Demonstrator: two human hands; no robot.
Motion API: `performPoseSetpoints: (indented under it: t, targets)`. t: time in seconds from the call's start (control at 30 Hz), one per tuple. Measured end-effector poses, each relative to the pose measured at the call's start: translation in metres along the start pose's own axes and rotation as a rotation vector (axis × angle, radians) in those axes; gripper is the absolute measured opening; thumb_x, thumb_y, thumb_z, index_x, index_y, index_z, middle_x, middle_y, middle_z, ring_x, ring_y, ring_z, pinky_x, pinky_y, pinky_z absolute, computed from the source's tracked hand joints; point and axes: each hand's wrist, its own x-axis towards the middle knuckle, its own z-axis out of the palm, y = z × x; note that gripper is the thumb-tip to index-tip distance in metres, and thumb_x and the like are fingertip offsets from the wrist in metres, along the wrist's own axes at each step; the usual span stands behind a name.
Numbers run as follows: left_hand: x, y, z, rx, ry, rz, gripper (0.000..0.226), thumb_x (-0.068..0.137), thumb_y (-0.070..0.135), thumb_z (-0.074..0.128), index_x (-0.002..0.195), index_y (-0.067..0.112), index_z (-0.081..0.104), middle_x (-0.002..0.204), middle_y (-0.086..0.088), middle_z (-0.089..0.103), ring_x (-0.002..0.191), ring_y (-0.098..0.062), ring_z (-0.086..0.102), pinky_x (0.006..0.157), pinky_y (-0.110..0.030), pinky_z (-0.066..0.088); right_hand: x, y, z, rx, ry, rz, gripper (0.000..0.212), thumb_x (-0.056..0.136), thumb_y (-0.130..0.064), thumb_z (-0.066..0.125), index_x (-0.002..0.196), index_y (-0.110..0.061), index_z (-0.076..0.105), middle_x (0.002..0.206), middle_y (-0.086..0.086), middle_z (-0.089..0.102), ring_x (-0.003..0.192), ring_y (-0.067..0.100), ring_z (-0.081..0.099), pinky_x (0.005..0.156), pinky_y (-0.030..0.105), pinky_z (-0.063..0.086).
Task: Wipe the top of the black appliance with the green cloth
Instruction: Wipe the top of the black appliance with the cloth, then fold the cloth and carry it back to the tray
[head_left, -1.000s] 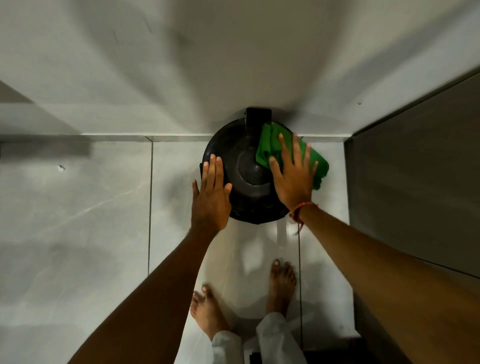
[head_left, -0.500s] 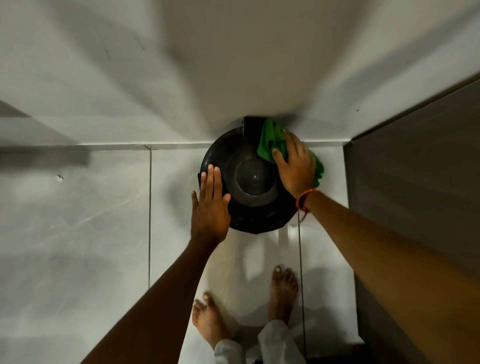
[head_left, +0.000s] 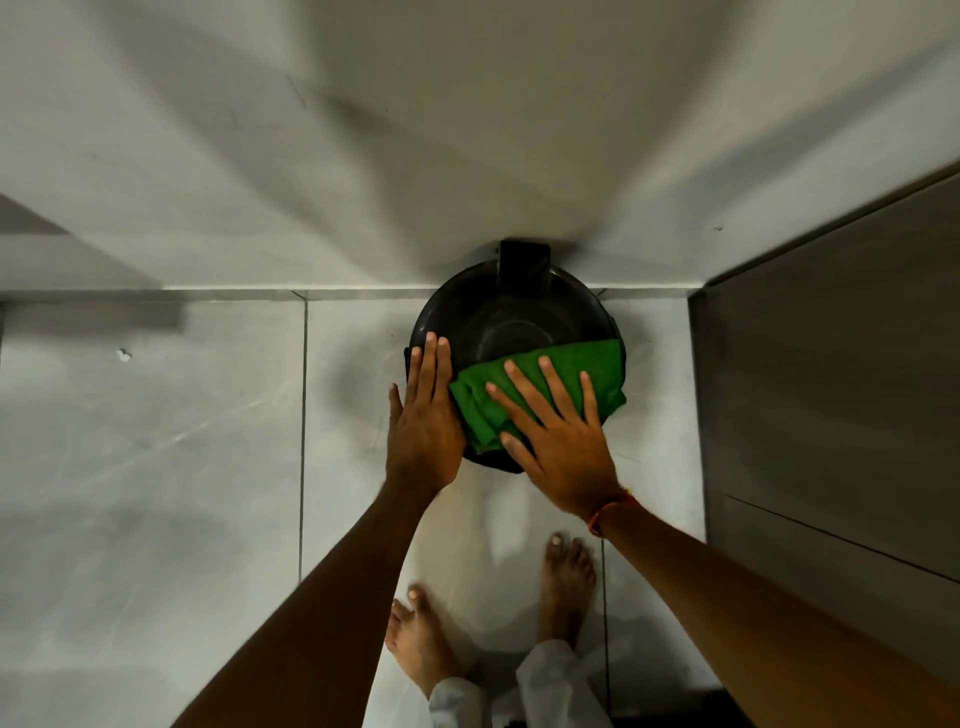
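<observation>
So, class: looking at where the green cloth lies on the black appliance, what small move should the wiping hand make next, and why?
Probably slide the right hand and green cloth away from the body, toward the wall. The cloth covers only the near half of the black appliance; its far half lies bare. The left hand rests flat on the left rim, steadying it.

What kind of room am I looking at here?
Probably a home interior, in a corner: pale tiled floor, plain white wall, dark cabinet on the right, bare feet, and a round black appliance against the wall.
</observation>
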Motion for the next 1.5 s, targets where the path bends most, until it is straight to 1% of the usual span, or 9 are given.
performPoseSetpoints:
  t: [0.13, 0.33, 0.6, 0.73, 0.87, 1.1, 1.2, 1.3, 1.5]
  targets:
    - [0.0, 0.005, -0.003, -0.056, 0.016, -0.031, 0.066, 0.105, 0.042, 0.021, 0.16, 0.023, -0.01, 0.171, 0.002, -0.012, 0.157, -0.02, -0.011, 0.124, -0.061, 0.015, -0.034, 0.021, -0.003, 0.051, -0.061, 0.026, 0.06, 0.105, -0.051, 0.026, 0.162, -0.035, 0.019, 0.173, -0.005, 0.016, 0.161, 0.028, 0.005, 0.123, 0.066, 0.017]
    - [0.0, 0.007, -0.003, -0.008, 0.042, -0.008, 0.065, 0.106, 0.042, 0.02, 0.161, 0.022, -0.008, 0.171, 0.0, -0.009, 0.158, -0.021, -0.008, 0.125, -0.056, 0.013, 0.04, 0.015, -0.023, 0.178, 0.046, 0.368, 0.06, 0.105, -0.049, 0.026, 0.163, -0.035, 0.015, 0.174, -0.003, 0.008, 0.16, 0.033, 0.001, 0.124, 0.067, 0.001]
    - [0.007, -0.007, -0.025, 0.129, -0.096, 0.09, 0.08, 0.101, 0.039, 0.049, 0.162, 0.024, 0.001, 0.171, -0.003, -0.007, 0.158, -0.029, 0.001, 0.118, -0.064, 0.018, 0.019, -0.01, -0.015, 0.047, -0.071, -0.014, 0.062, 0.106, -0.049, 0.025, 0.164, -0.031, 0.015, 0.173, -0.002, 0.012, 0.161, 0.029, 0.007, 0.126, 0.065, 0.011]
    - [0.004, 0.002, -0.046, 0.134, 0.078, 0.073, 0.054, 0.104, 0.033, 0.041, 0.155, 0.015, 0.038, 0.161, -0.016, 0.033, 0.144, -0.037, 0.039, 0.11, -0.055, 0.041, -0.011, 0.01, -0.019, 0.034, -0.107, -0.059, 0.064, 0.106, -0.04, 0.033, 0.164, -0.031, 0.01, 0.174, -0.004, 0.006, 0.161, 0.028, 0.003, 0.128, 0.061, 0.006]
    - [-0.004, 0.058, -0.044, -0.423, 0.026, -0.32, 0.045, 0.1, 0.037, 0.052, 0.129, 0.003, 0.059, 0.127, -0.02, 0.062, 0.116, -0.038, 0.06, 0.096, -0.05, 0.052, -0.004, -0.001, -0.031, 0.171, -0.175, 0.003, 0.065, 0.108, -0.04, 0.031, 0.164, -0.028, 0.001, 0.174, -0.007, -0.003, 0.161, 0.024, -0.006, 0.128, 0.062, 0.002]
    - [-0.023, 0.117, -0.094, -0.876, -0.076, -0.507, 0.034, 0.092, 0.019, 0.063, 0.119, -0.001, 0.062, 0.117, -0.022, 0.067, 0.108, -0.037, 0.066, 0.09, -0.044, 0.057, -0.023, 0.002, -0.085, 0.871, -0.218, 0.249, 0.082, 0.103, -0.03, 0.053, 0.164, -0.033, -0.002, 0.174, -0.006, -0.001, 0.16, 0.022, -0.008, 0.128, 0.06, -0.005]
    - [-0.041, 0.131, -0.15, -1.11, -0.073, -0.477, 0.031, 0.092, 0.014, 0.057, 0.123, 0.012, 0.058, 0.118, -0.016, 0.068, 0.108, -0.033, 0.067, 0.091, -0.047, 0.058, -0.024, 0.008, -0.138, 1.353, -0.095, 0.48, 0.082, 0.098, -0.027, 0.063, 0.163, -0.037, 0.014, 0.173, -0.004, 0.011, 0.159, 0.026, 0.012, 0.128, 0.056, 0.019]
    - [-0.07, 0.145, -0.228, -1.383, 0.009, -0.401, 0.028, 0.09, 0.006, 0.056, 0.116, 0.013, 0.064, 0.099, -0.006, 0.075, 0.089, -0.019, 0.073, 0.07, -0.035, 0.061, -0.02, -0.002, -0.205, 1.82, -0.125, 0.581, 0.081, 0.088, -0.033, 0.074, 0.158, -0.035, 0.033, 0.16, 0.002, 0.047, 0.143, 0.024, 0.05, 0.112, 0.041, 0.045]
    - [-0.135, 0.141, -0.382, -1.534, 0.232, -0.323, 0.031, 0.094, 0.002, 0.052, 0.124, 0.003, 0.059, 0.105, -0.014, 0.07, 0.097, -0.028, 0.066, 0.08, -0.046, 0.058, 0.025, -0.079, -0.32, 2.26, -0.36, 0.355, 0.068, 0.086, -0.024, 0.076, 0.147, -0.005, 0.053, 0.143, 0.021, 0.062, 0.131, 0.038, 0.061, 0.103, 0.051, 0.055]
